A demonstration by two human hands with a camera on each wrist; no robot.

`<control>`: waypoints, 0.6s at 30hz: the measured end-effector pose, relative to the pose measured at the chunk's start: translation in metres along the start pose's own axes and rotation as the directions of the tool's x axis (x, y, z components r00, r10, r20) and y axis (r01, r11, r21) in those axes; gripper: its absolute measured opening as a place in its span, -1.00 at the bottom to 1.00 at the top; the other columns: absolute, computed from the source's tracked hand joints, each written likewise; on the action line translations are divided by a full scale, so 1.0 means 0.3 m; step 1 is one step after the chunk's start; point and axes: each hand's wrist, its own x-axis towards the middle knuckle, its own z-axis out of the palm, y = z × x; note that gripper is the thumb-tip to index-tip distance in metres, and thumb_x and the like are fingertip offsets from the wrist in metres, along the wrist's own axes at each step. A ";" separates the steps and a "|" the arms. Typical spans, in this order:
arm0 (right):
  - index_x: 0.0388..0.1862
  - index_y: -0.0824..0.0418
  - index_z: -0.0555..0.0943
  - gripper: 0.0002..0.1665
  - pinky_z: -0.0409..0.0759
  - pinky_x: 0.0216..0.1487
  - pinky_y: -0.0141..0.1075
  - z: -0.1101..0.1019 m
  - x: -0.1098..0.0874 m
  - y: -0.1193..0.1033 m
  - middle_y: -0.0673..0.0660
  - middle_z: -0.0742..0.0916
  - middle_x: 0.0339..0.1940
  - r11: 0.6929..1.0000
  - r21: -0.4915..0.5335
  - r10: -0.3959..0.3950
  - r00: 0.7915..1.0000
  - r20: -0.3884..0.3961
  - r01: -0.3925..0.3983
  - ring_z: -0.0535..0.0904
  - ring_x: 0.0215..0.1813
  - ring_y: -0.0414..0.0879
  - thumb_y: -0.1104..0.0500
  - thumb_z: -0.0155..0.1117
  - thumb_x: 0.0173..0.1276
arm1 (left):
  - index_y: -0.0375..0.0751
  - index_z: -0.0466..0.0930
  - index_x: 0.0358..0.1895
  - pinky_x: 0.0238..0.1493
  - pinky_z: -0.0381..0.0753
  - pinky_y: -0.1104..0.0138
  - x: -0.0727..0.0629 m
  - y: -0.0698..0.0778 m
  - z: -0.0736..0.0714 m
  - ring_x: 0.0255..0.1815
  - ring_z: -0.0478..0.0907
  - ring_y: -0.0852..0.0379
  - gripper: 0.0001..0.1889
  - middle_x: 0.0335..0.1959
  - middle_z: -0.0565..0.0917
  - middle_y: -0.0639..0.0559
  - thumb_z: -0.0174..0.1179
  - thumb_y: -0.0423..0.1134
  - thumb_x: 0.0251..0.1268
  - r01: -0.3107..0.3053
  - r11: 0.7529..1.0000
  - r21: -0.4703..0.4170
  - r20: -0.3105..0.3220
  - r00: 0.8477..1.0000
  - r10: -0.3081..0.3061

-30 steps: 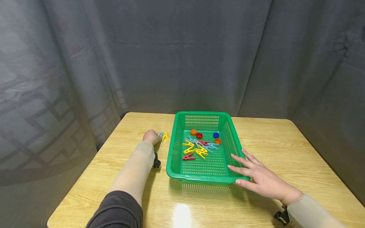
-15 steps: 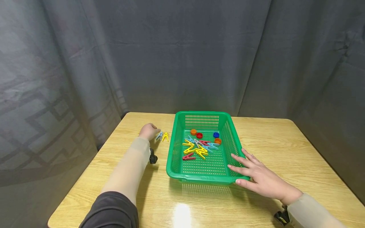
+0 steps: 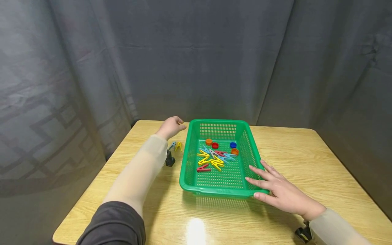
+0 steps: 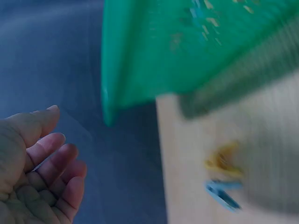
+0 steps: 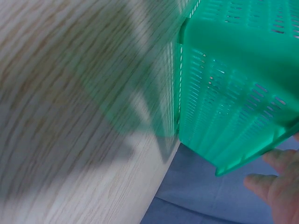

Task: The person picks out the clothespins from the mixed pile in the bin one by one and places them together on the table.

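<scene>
Above the table beyond the basket's left side, my left hand (image 3: pixel 172 127) is raised, its fingers loosely bent. In the left wrist view nothing lies in that palm. Just below it in the head view, a light blue clothespin (image 3: pixel 172 145) and a yellow clothespin (image 3: pixel 178 146) sit side by side on the wood. My right hand (image 3: pixel 280 190) rests on the near right corner of a green plastic basket (image 3: pixel 220 192), fingers spread over the rim. Inside the basket lie several clothespins, including a red clothespin (image 3: pixel 203 168), a blue cap (image 3: pixel 233 145) and a red cap (image 3: pixel 215 145).
Two orange caps are also in the basket, one orange cap (image 3: pixel 209 142) at the back left and another orange cap (image 3: pixel 234 152) at the right. The wooden table (image 3: pixel 306 160) extends on both sides. A grey curtain (image 3: pixel 196 61) hangs behind it.
My left hand has left the light blue clothespin, rising and shifting back and right toward the basket's far left corner. That clothespin stays beside the yellow one. My right hand keeps its place.
</scene>
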 end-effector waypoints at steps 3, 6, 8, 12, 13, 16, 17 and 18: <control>0.28 -0.06 0.54 -0.48 -0.17 0.47 -0.15 0.003 -0.002 0.004 0.06 0.34 0.47 1.000 0.000 -0.008 1.000 -0.001 0.008 -0.05 0.53 0.23 -0.06 0.27 0.35 | -0.23 0.50 0.11 0.06 0.49 0.07 0.001 0.078 0.005 0.07 0.50 -0.07 -0.61 0.09 0.56 -0.12 0.19 -0.07 0.35 -0.056 0.998 0.021 0.010 0.998 0.056; 0.27 -0.05 0.54 -0.48 -0.22 0.46 -0.22 0.003 -0.003 0.006 0.06 0.35 0.47 1.000 0.003 -0.012 1.000 -0.005 0.012 -0.05 0.52 0.24 -0.06 0.27 0.34 | -0.22 0.52 0.12 0.06 0.49 0.11 0.000 0.156 0.021 0.05 0.50 -0.03 -0.60 0.06 0.57 -0.08 0.21 -0.05 0.34 -0.106 0.993 0.048 0.039 0.994 0.105; 0.27 -0.03 0.55 -0.48 -0.15 0.47 -0.14 0.002 -0.003 0.006 0.07 0.35 0.46 1.000 0.005 -0.012 1.000 -0.009 0.012 -0.05 0.52 0.25 -0.05 0.28 0.34 | -0.21 0.54 0.12 0.04 0.49 0.14 -0.001 0.202 0.038 0.01 0.50 0.00 -0.60 0.02 0.58 -0.05 0.23 -0.05 0.33 -0.144 0.987 0.068 0.055 0.989 0.140; 0.26 -0.03 0.56 -0.49 0.06 0.39 0.10 0.000 0.000 0.006 0.09 0.37 0.45 1.000 0.001 -0.006 1.000 -0.008 0.006 -0.04 0.52 0.26 -0.05 0.28 0.33 | -0.18 0.56 0.10 0.01 0.50 0.19 -0.012 0.284 0.087 -0.06 0.50 0.06 -0.62 -0.04 0.59 -0.01 0.24 -0.06 0.32 -0.200 0.975 0.099 0.100 0.977 0.190; 0.26 -0.03 0.56 -0.49 0.10 0.36 0.15 0.000 0.001 0.006 0.09 0.37 0.45 1.000 0.004 -0.002 1.000 -0.005 0.002 -0.04 0.52 0.26 -0.05 0.28 0.33 | -0.17 0.56 0.10 0.00 0.50 0.21 -0.015 0.302 0.102 -0.06 0.51 0.07 -0.62 -0.05 0.59 0.00 0.24 -0.06 0.31 -0.214 0.970 0.111 0.109 0.973 0.202; 0.26 -0.07 0.56 -0.49 0.18 0.25 0.27 -0.001 0.002 0.006 0.10 0.37 0.45 1.000 0.008 0.010 1.000 0.003 -0.010 -0.04 0.52 0.26 -0.06 0.28 0.33 | -0.16 0.56 0.10 0.00 0.51 0.25 -0.025 0.351 0.151 -0.07 0.51 0.10 -0.61 -0.03 0.60 0.02 0.24 -0.05 0.31 -0.249 0.958 0.140 0.149 0.962 0.228; 0.26 -0.08 0.55 -0.49 0.19 0.23 0.30 -0.001 0.002 0.007 0.10 0.37 0.45 1.000 0.011 0.014 1.000 0.006 -0.014 -0.04 0.52 0.27 -0.06 0.28 0.33 | -0.17 0.56 0.11 0.01 0.50 0.26 -0.028 0.367 0.168 -0.06 0.52 0.10 -0.60 -0.02 0.60 0.02 0.25 -0.05 0.31 -0.261 0.953 0.151 0.163 0.958 0.237; 0.26 -0.09 0.55 -0.48 0.20 0.21 0.32 -0.001 0.002 0.007 0.09 0.37 0.45 1.000 0.014 0.019 1.000 0.009 -0.019 -0.04 0.52 0.27 -0.07 0.29 0.32 | -0.17 0.56 0.11 0.01 0.50 0.27 -0.032 0.381 0.184 -0.05 0.52 0.11 -0.60 -0.01 0.60 0.02 0.25 -0.05 0.30 -0.272 0.949 0.158 0.176 0.954 0.243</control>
